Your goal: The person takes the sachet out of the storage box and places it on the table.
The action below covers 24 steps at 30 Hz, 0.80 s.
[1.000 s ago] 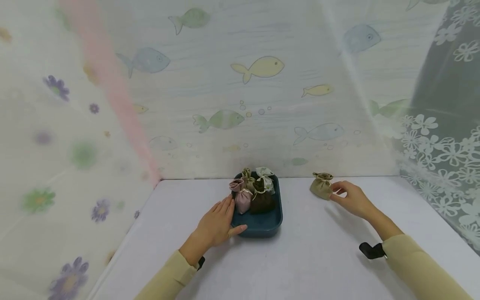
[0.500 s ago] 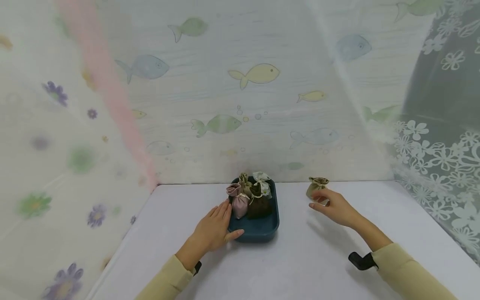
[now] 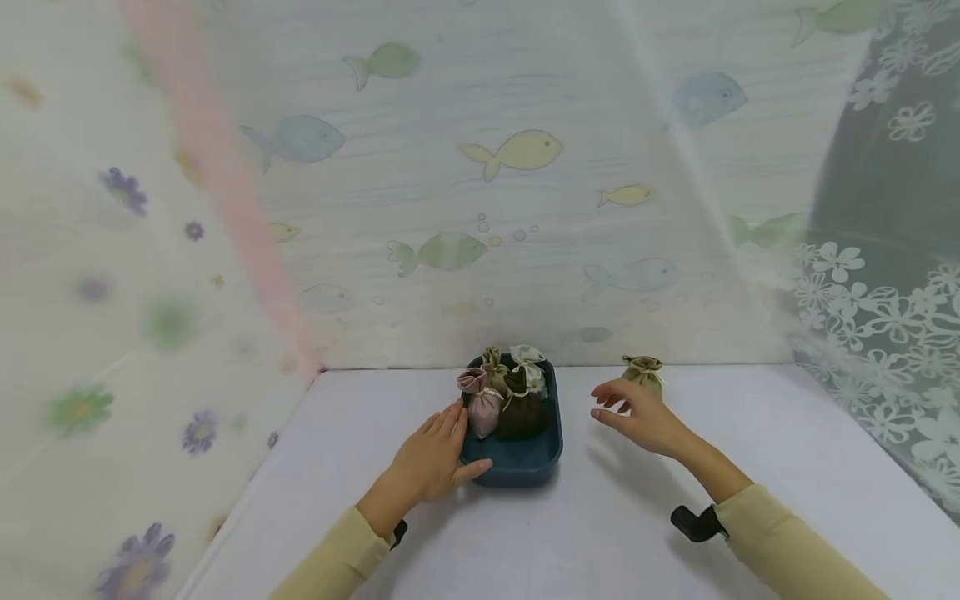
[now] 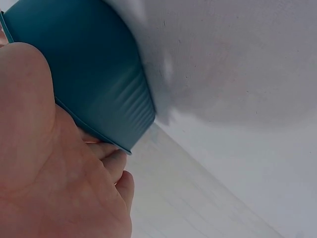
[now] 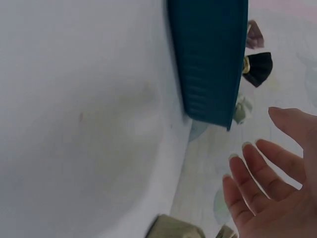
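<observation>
A dark teal tray on the white table holds several tied cloth pouches: a pink pouch, a dark brown pouch, a khaki pouch and a whitish pouch. My left hand rests along the tray's left side, fingers straight, thumb over the near left corner. In the left wrist view its fingers lie at the rim of the tray. My right hand hovers right of the tray, fingers loosely bent and holding nothing. Behind it stands an olive pouch, partly hidden by the hand.
The white table ends at a hanging curtain printed with fish. A flowered curtain closes the left side, and a lace-patterned sheer hangs at the right. A black wrist mount sits at the right cuff.
My right hand has let go of the olive pouch and moved left toward the tray. That pouch stays standing on the table. The left hand keeps its place at the tray.
</observation>
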Available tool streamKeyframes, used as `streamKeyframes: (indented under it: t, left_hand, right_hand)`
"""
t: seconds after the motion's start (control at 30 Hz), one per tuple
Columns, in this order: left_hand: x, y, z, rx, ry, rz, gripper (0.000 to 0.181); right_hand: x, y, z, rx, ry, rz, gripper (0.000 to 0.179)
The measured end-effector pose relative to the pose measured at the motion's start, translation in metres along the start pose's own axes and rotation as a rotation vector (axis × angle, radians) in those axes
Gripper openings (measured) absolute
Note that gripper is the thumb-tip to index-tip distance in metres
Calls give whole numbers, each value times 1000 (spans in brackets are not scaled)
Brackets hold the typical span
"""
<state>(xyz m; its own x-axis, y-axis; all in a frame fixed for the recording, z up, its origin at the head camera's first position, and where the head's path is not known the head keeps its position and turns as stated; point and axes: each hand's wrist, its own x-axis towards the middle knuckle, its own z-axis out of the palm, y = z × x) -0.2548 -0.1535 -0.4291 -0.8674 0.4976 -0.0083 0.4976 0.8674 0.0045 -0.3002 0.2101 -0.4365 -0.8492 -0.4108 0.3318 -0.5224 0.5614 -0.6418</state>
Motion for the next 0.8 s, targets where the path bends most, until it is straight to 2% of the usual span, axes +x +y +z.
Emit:
streamKeyframes:
  t: [0.17,0.3,0.43,0.63,0.8]
  left_hand:
    - [2,3,-1,-6,12,23,90]
    - [2,2,-1,6,-5,9,91]
    - [1,-1,-3,8,-30,-1,91]
    - [5,-4,-1,29,-4,5,93]
    - [5,-4,-1,26,-46,-3,95]
  right_hand:
    - [7,-7,4,-9,27,-7,26]
    - [16,-12,11,15,46,-13,27]
    - [26,-17,21,38,35,2,30]
    - [40,-25,28,77,38,-3,34]
    - [48,-31,36,105,1,28,36]
